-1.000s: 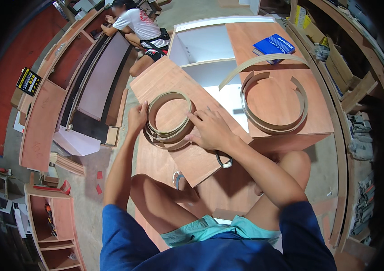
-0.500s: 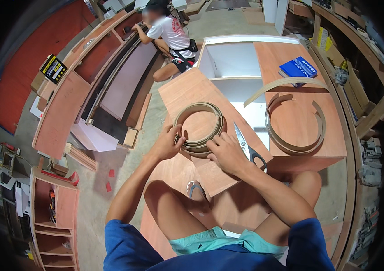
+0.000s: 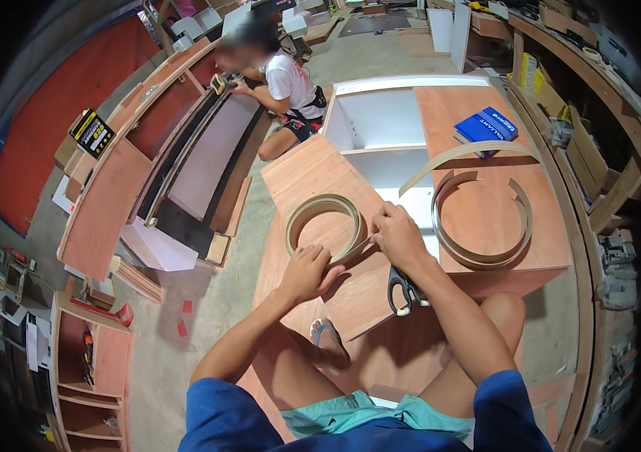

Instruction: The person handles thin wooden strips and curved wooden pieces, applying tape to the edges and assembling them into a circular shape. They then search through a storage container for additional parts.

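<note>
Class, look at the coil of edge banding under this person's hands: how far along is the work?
Done: a larger loose coil and a curved strip lie apart on the next board. In hand: both the left hand and right hand pinch the small coil. Left: the scissors lie unused beside the right wrist.

Head view: from the person's head, looking steeply down, near the hands [image 3: 350, 252] and board [image 3: 320, 181].
Reach: fisheye, floor and benches bend at the rim, perhaps darkened there.

Blue packet [image 3: 486, 124]; black-yellow box [image 3: 92, 132]
</note>
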The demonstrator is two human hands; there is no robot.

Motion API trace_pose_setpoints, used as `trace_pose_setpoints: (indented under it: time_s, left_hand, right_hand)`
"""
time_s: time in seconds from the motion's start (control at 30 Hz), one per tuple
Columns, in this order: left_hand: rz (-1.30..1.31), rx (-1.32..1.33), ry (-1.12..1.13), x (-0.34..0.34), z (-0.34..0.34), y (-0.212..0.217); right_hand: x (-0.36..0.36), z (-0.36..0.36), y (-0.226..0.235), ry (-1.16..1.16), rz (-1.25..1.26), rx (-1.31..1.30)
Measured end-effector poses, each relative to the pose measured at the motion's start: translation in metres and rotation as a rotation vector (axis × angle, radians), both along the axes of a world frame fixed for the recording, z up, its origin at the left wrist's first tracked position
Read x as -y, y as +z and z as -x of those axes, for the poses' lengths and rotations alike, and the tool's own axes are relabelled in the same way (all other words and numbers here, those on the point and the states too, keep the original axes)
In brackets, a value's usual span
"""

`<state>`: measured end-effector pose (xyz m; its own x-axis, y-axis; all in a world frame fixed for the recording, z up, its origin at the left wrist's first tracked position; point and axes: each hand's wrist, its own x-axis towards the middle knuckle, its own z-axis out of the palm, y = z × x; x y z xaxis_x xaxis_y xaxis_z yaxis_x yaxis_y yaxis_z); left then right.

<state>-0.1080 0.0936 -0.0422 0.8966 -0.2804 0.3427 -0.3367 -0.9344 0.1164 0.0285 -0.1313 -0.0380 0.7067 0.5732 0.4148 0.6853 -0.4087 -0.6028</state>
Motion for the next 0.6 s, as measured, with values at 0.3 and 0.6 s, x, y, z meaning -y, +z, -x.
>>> trace_pose_setpoints:
  time_s: [0.3,0.6]
  left_hand:
    - [-0.072,-0.063,-0.078,-0.019,0.025,-0.005]
    - [-0.077,-0.288,-0.114,-0.079,0.049,-0.014]
  right_hand:
    - [0.005,-0.029,0.0,-0.025,-0.029,-0.121]
    - [0.076,-0.069,0.038,-0.088,-0.118,-0.133]
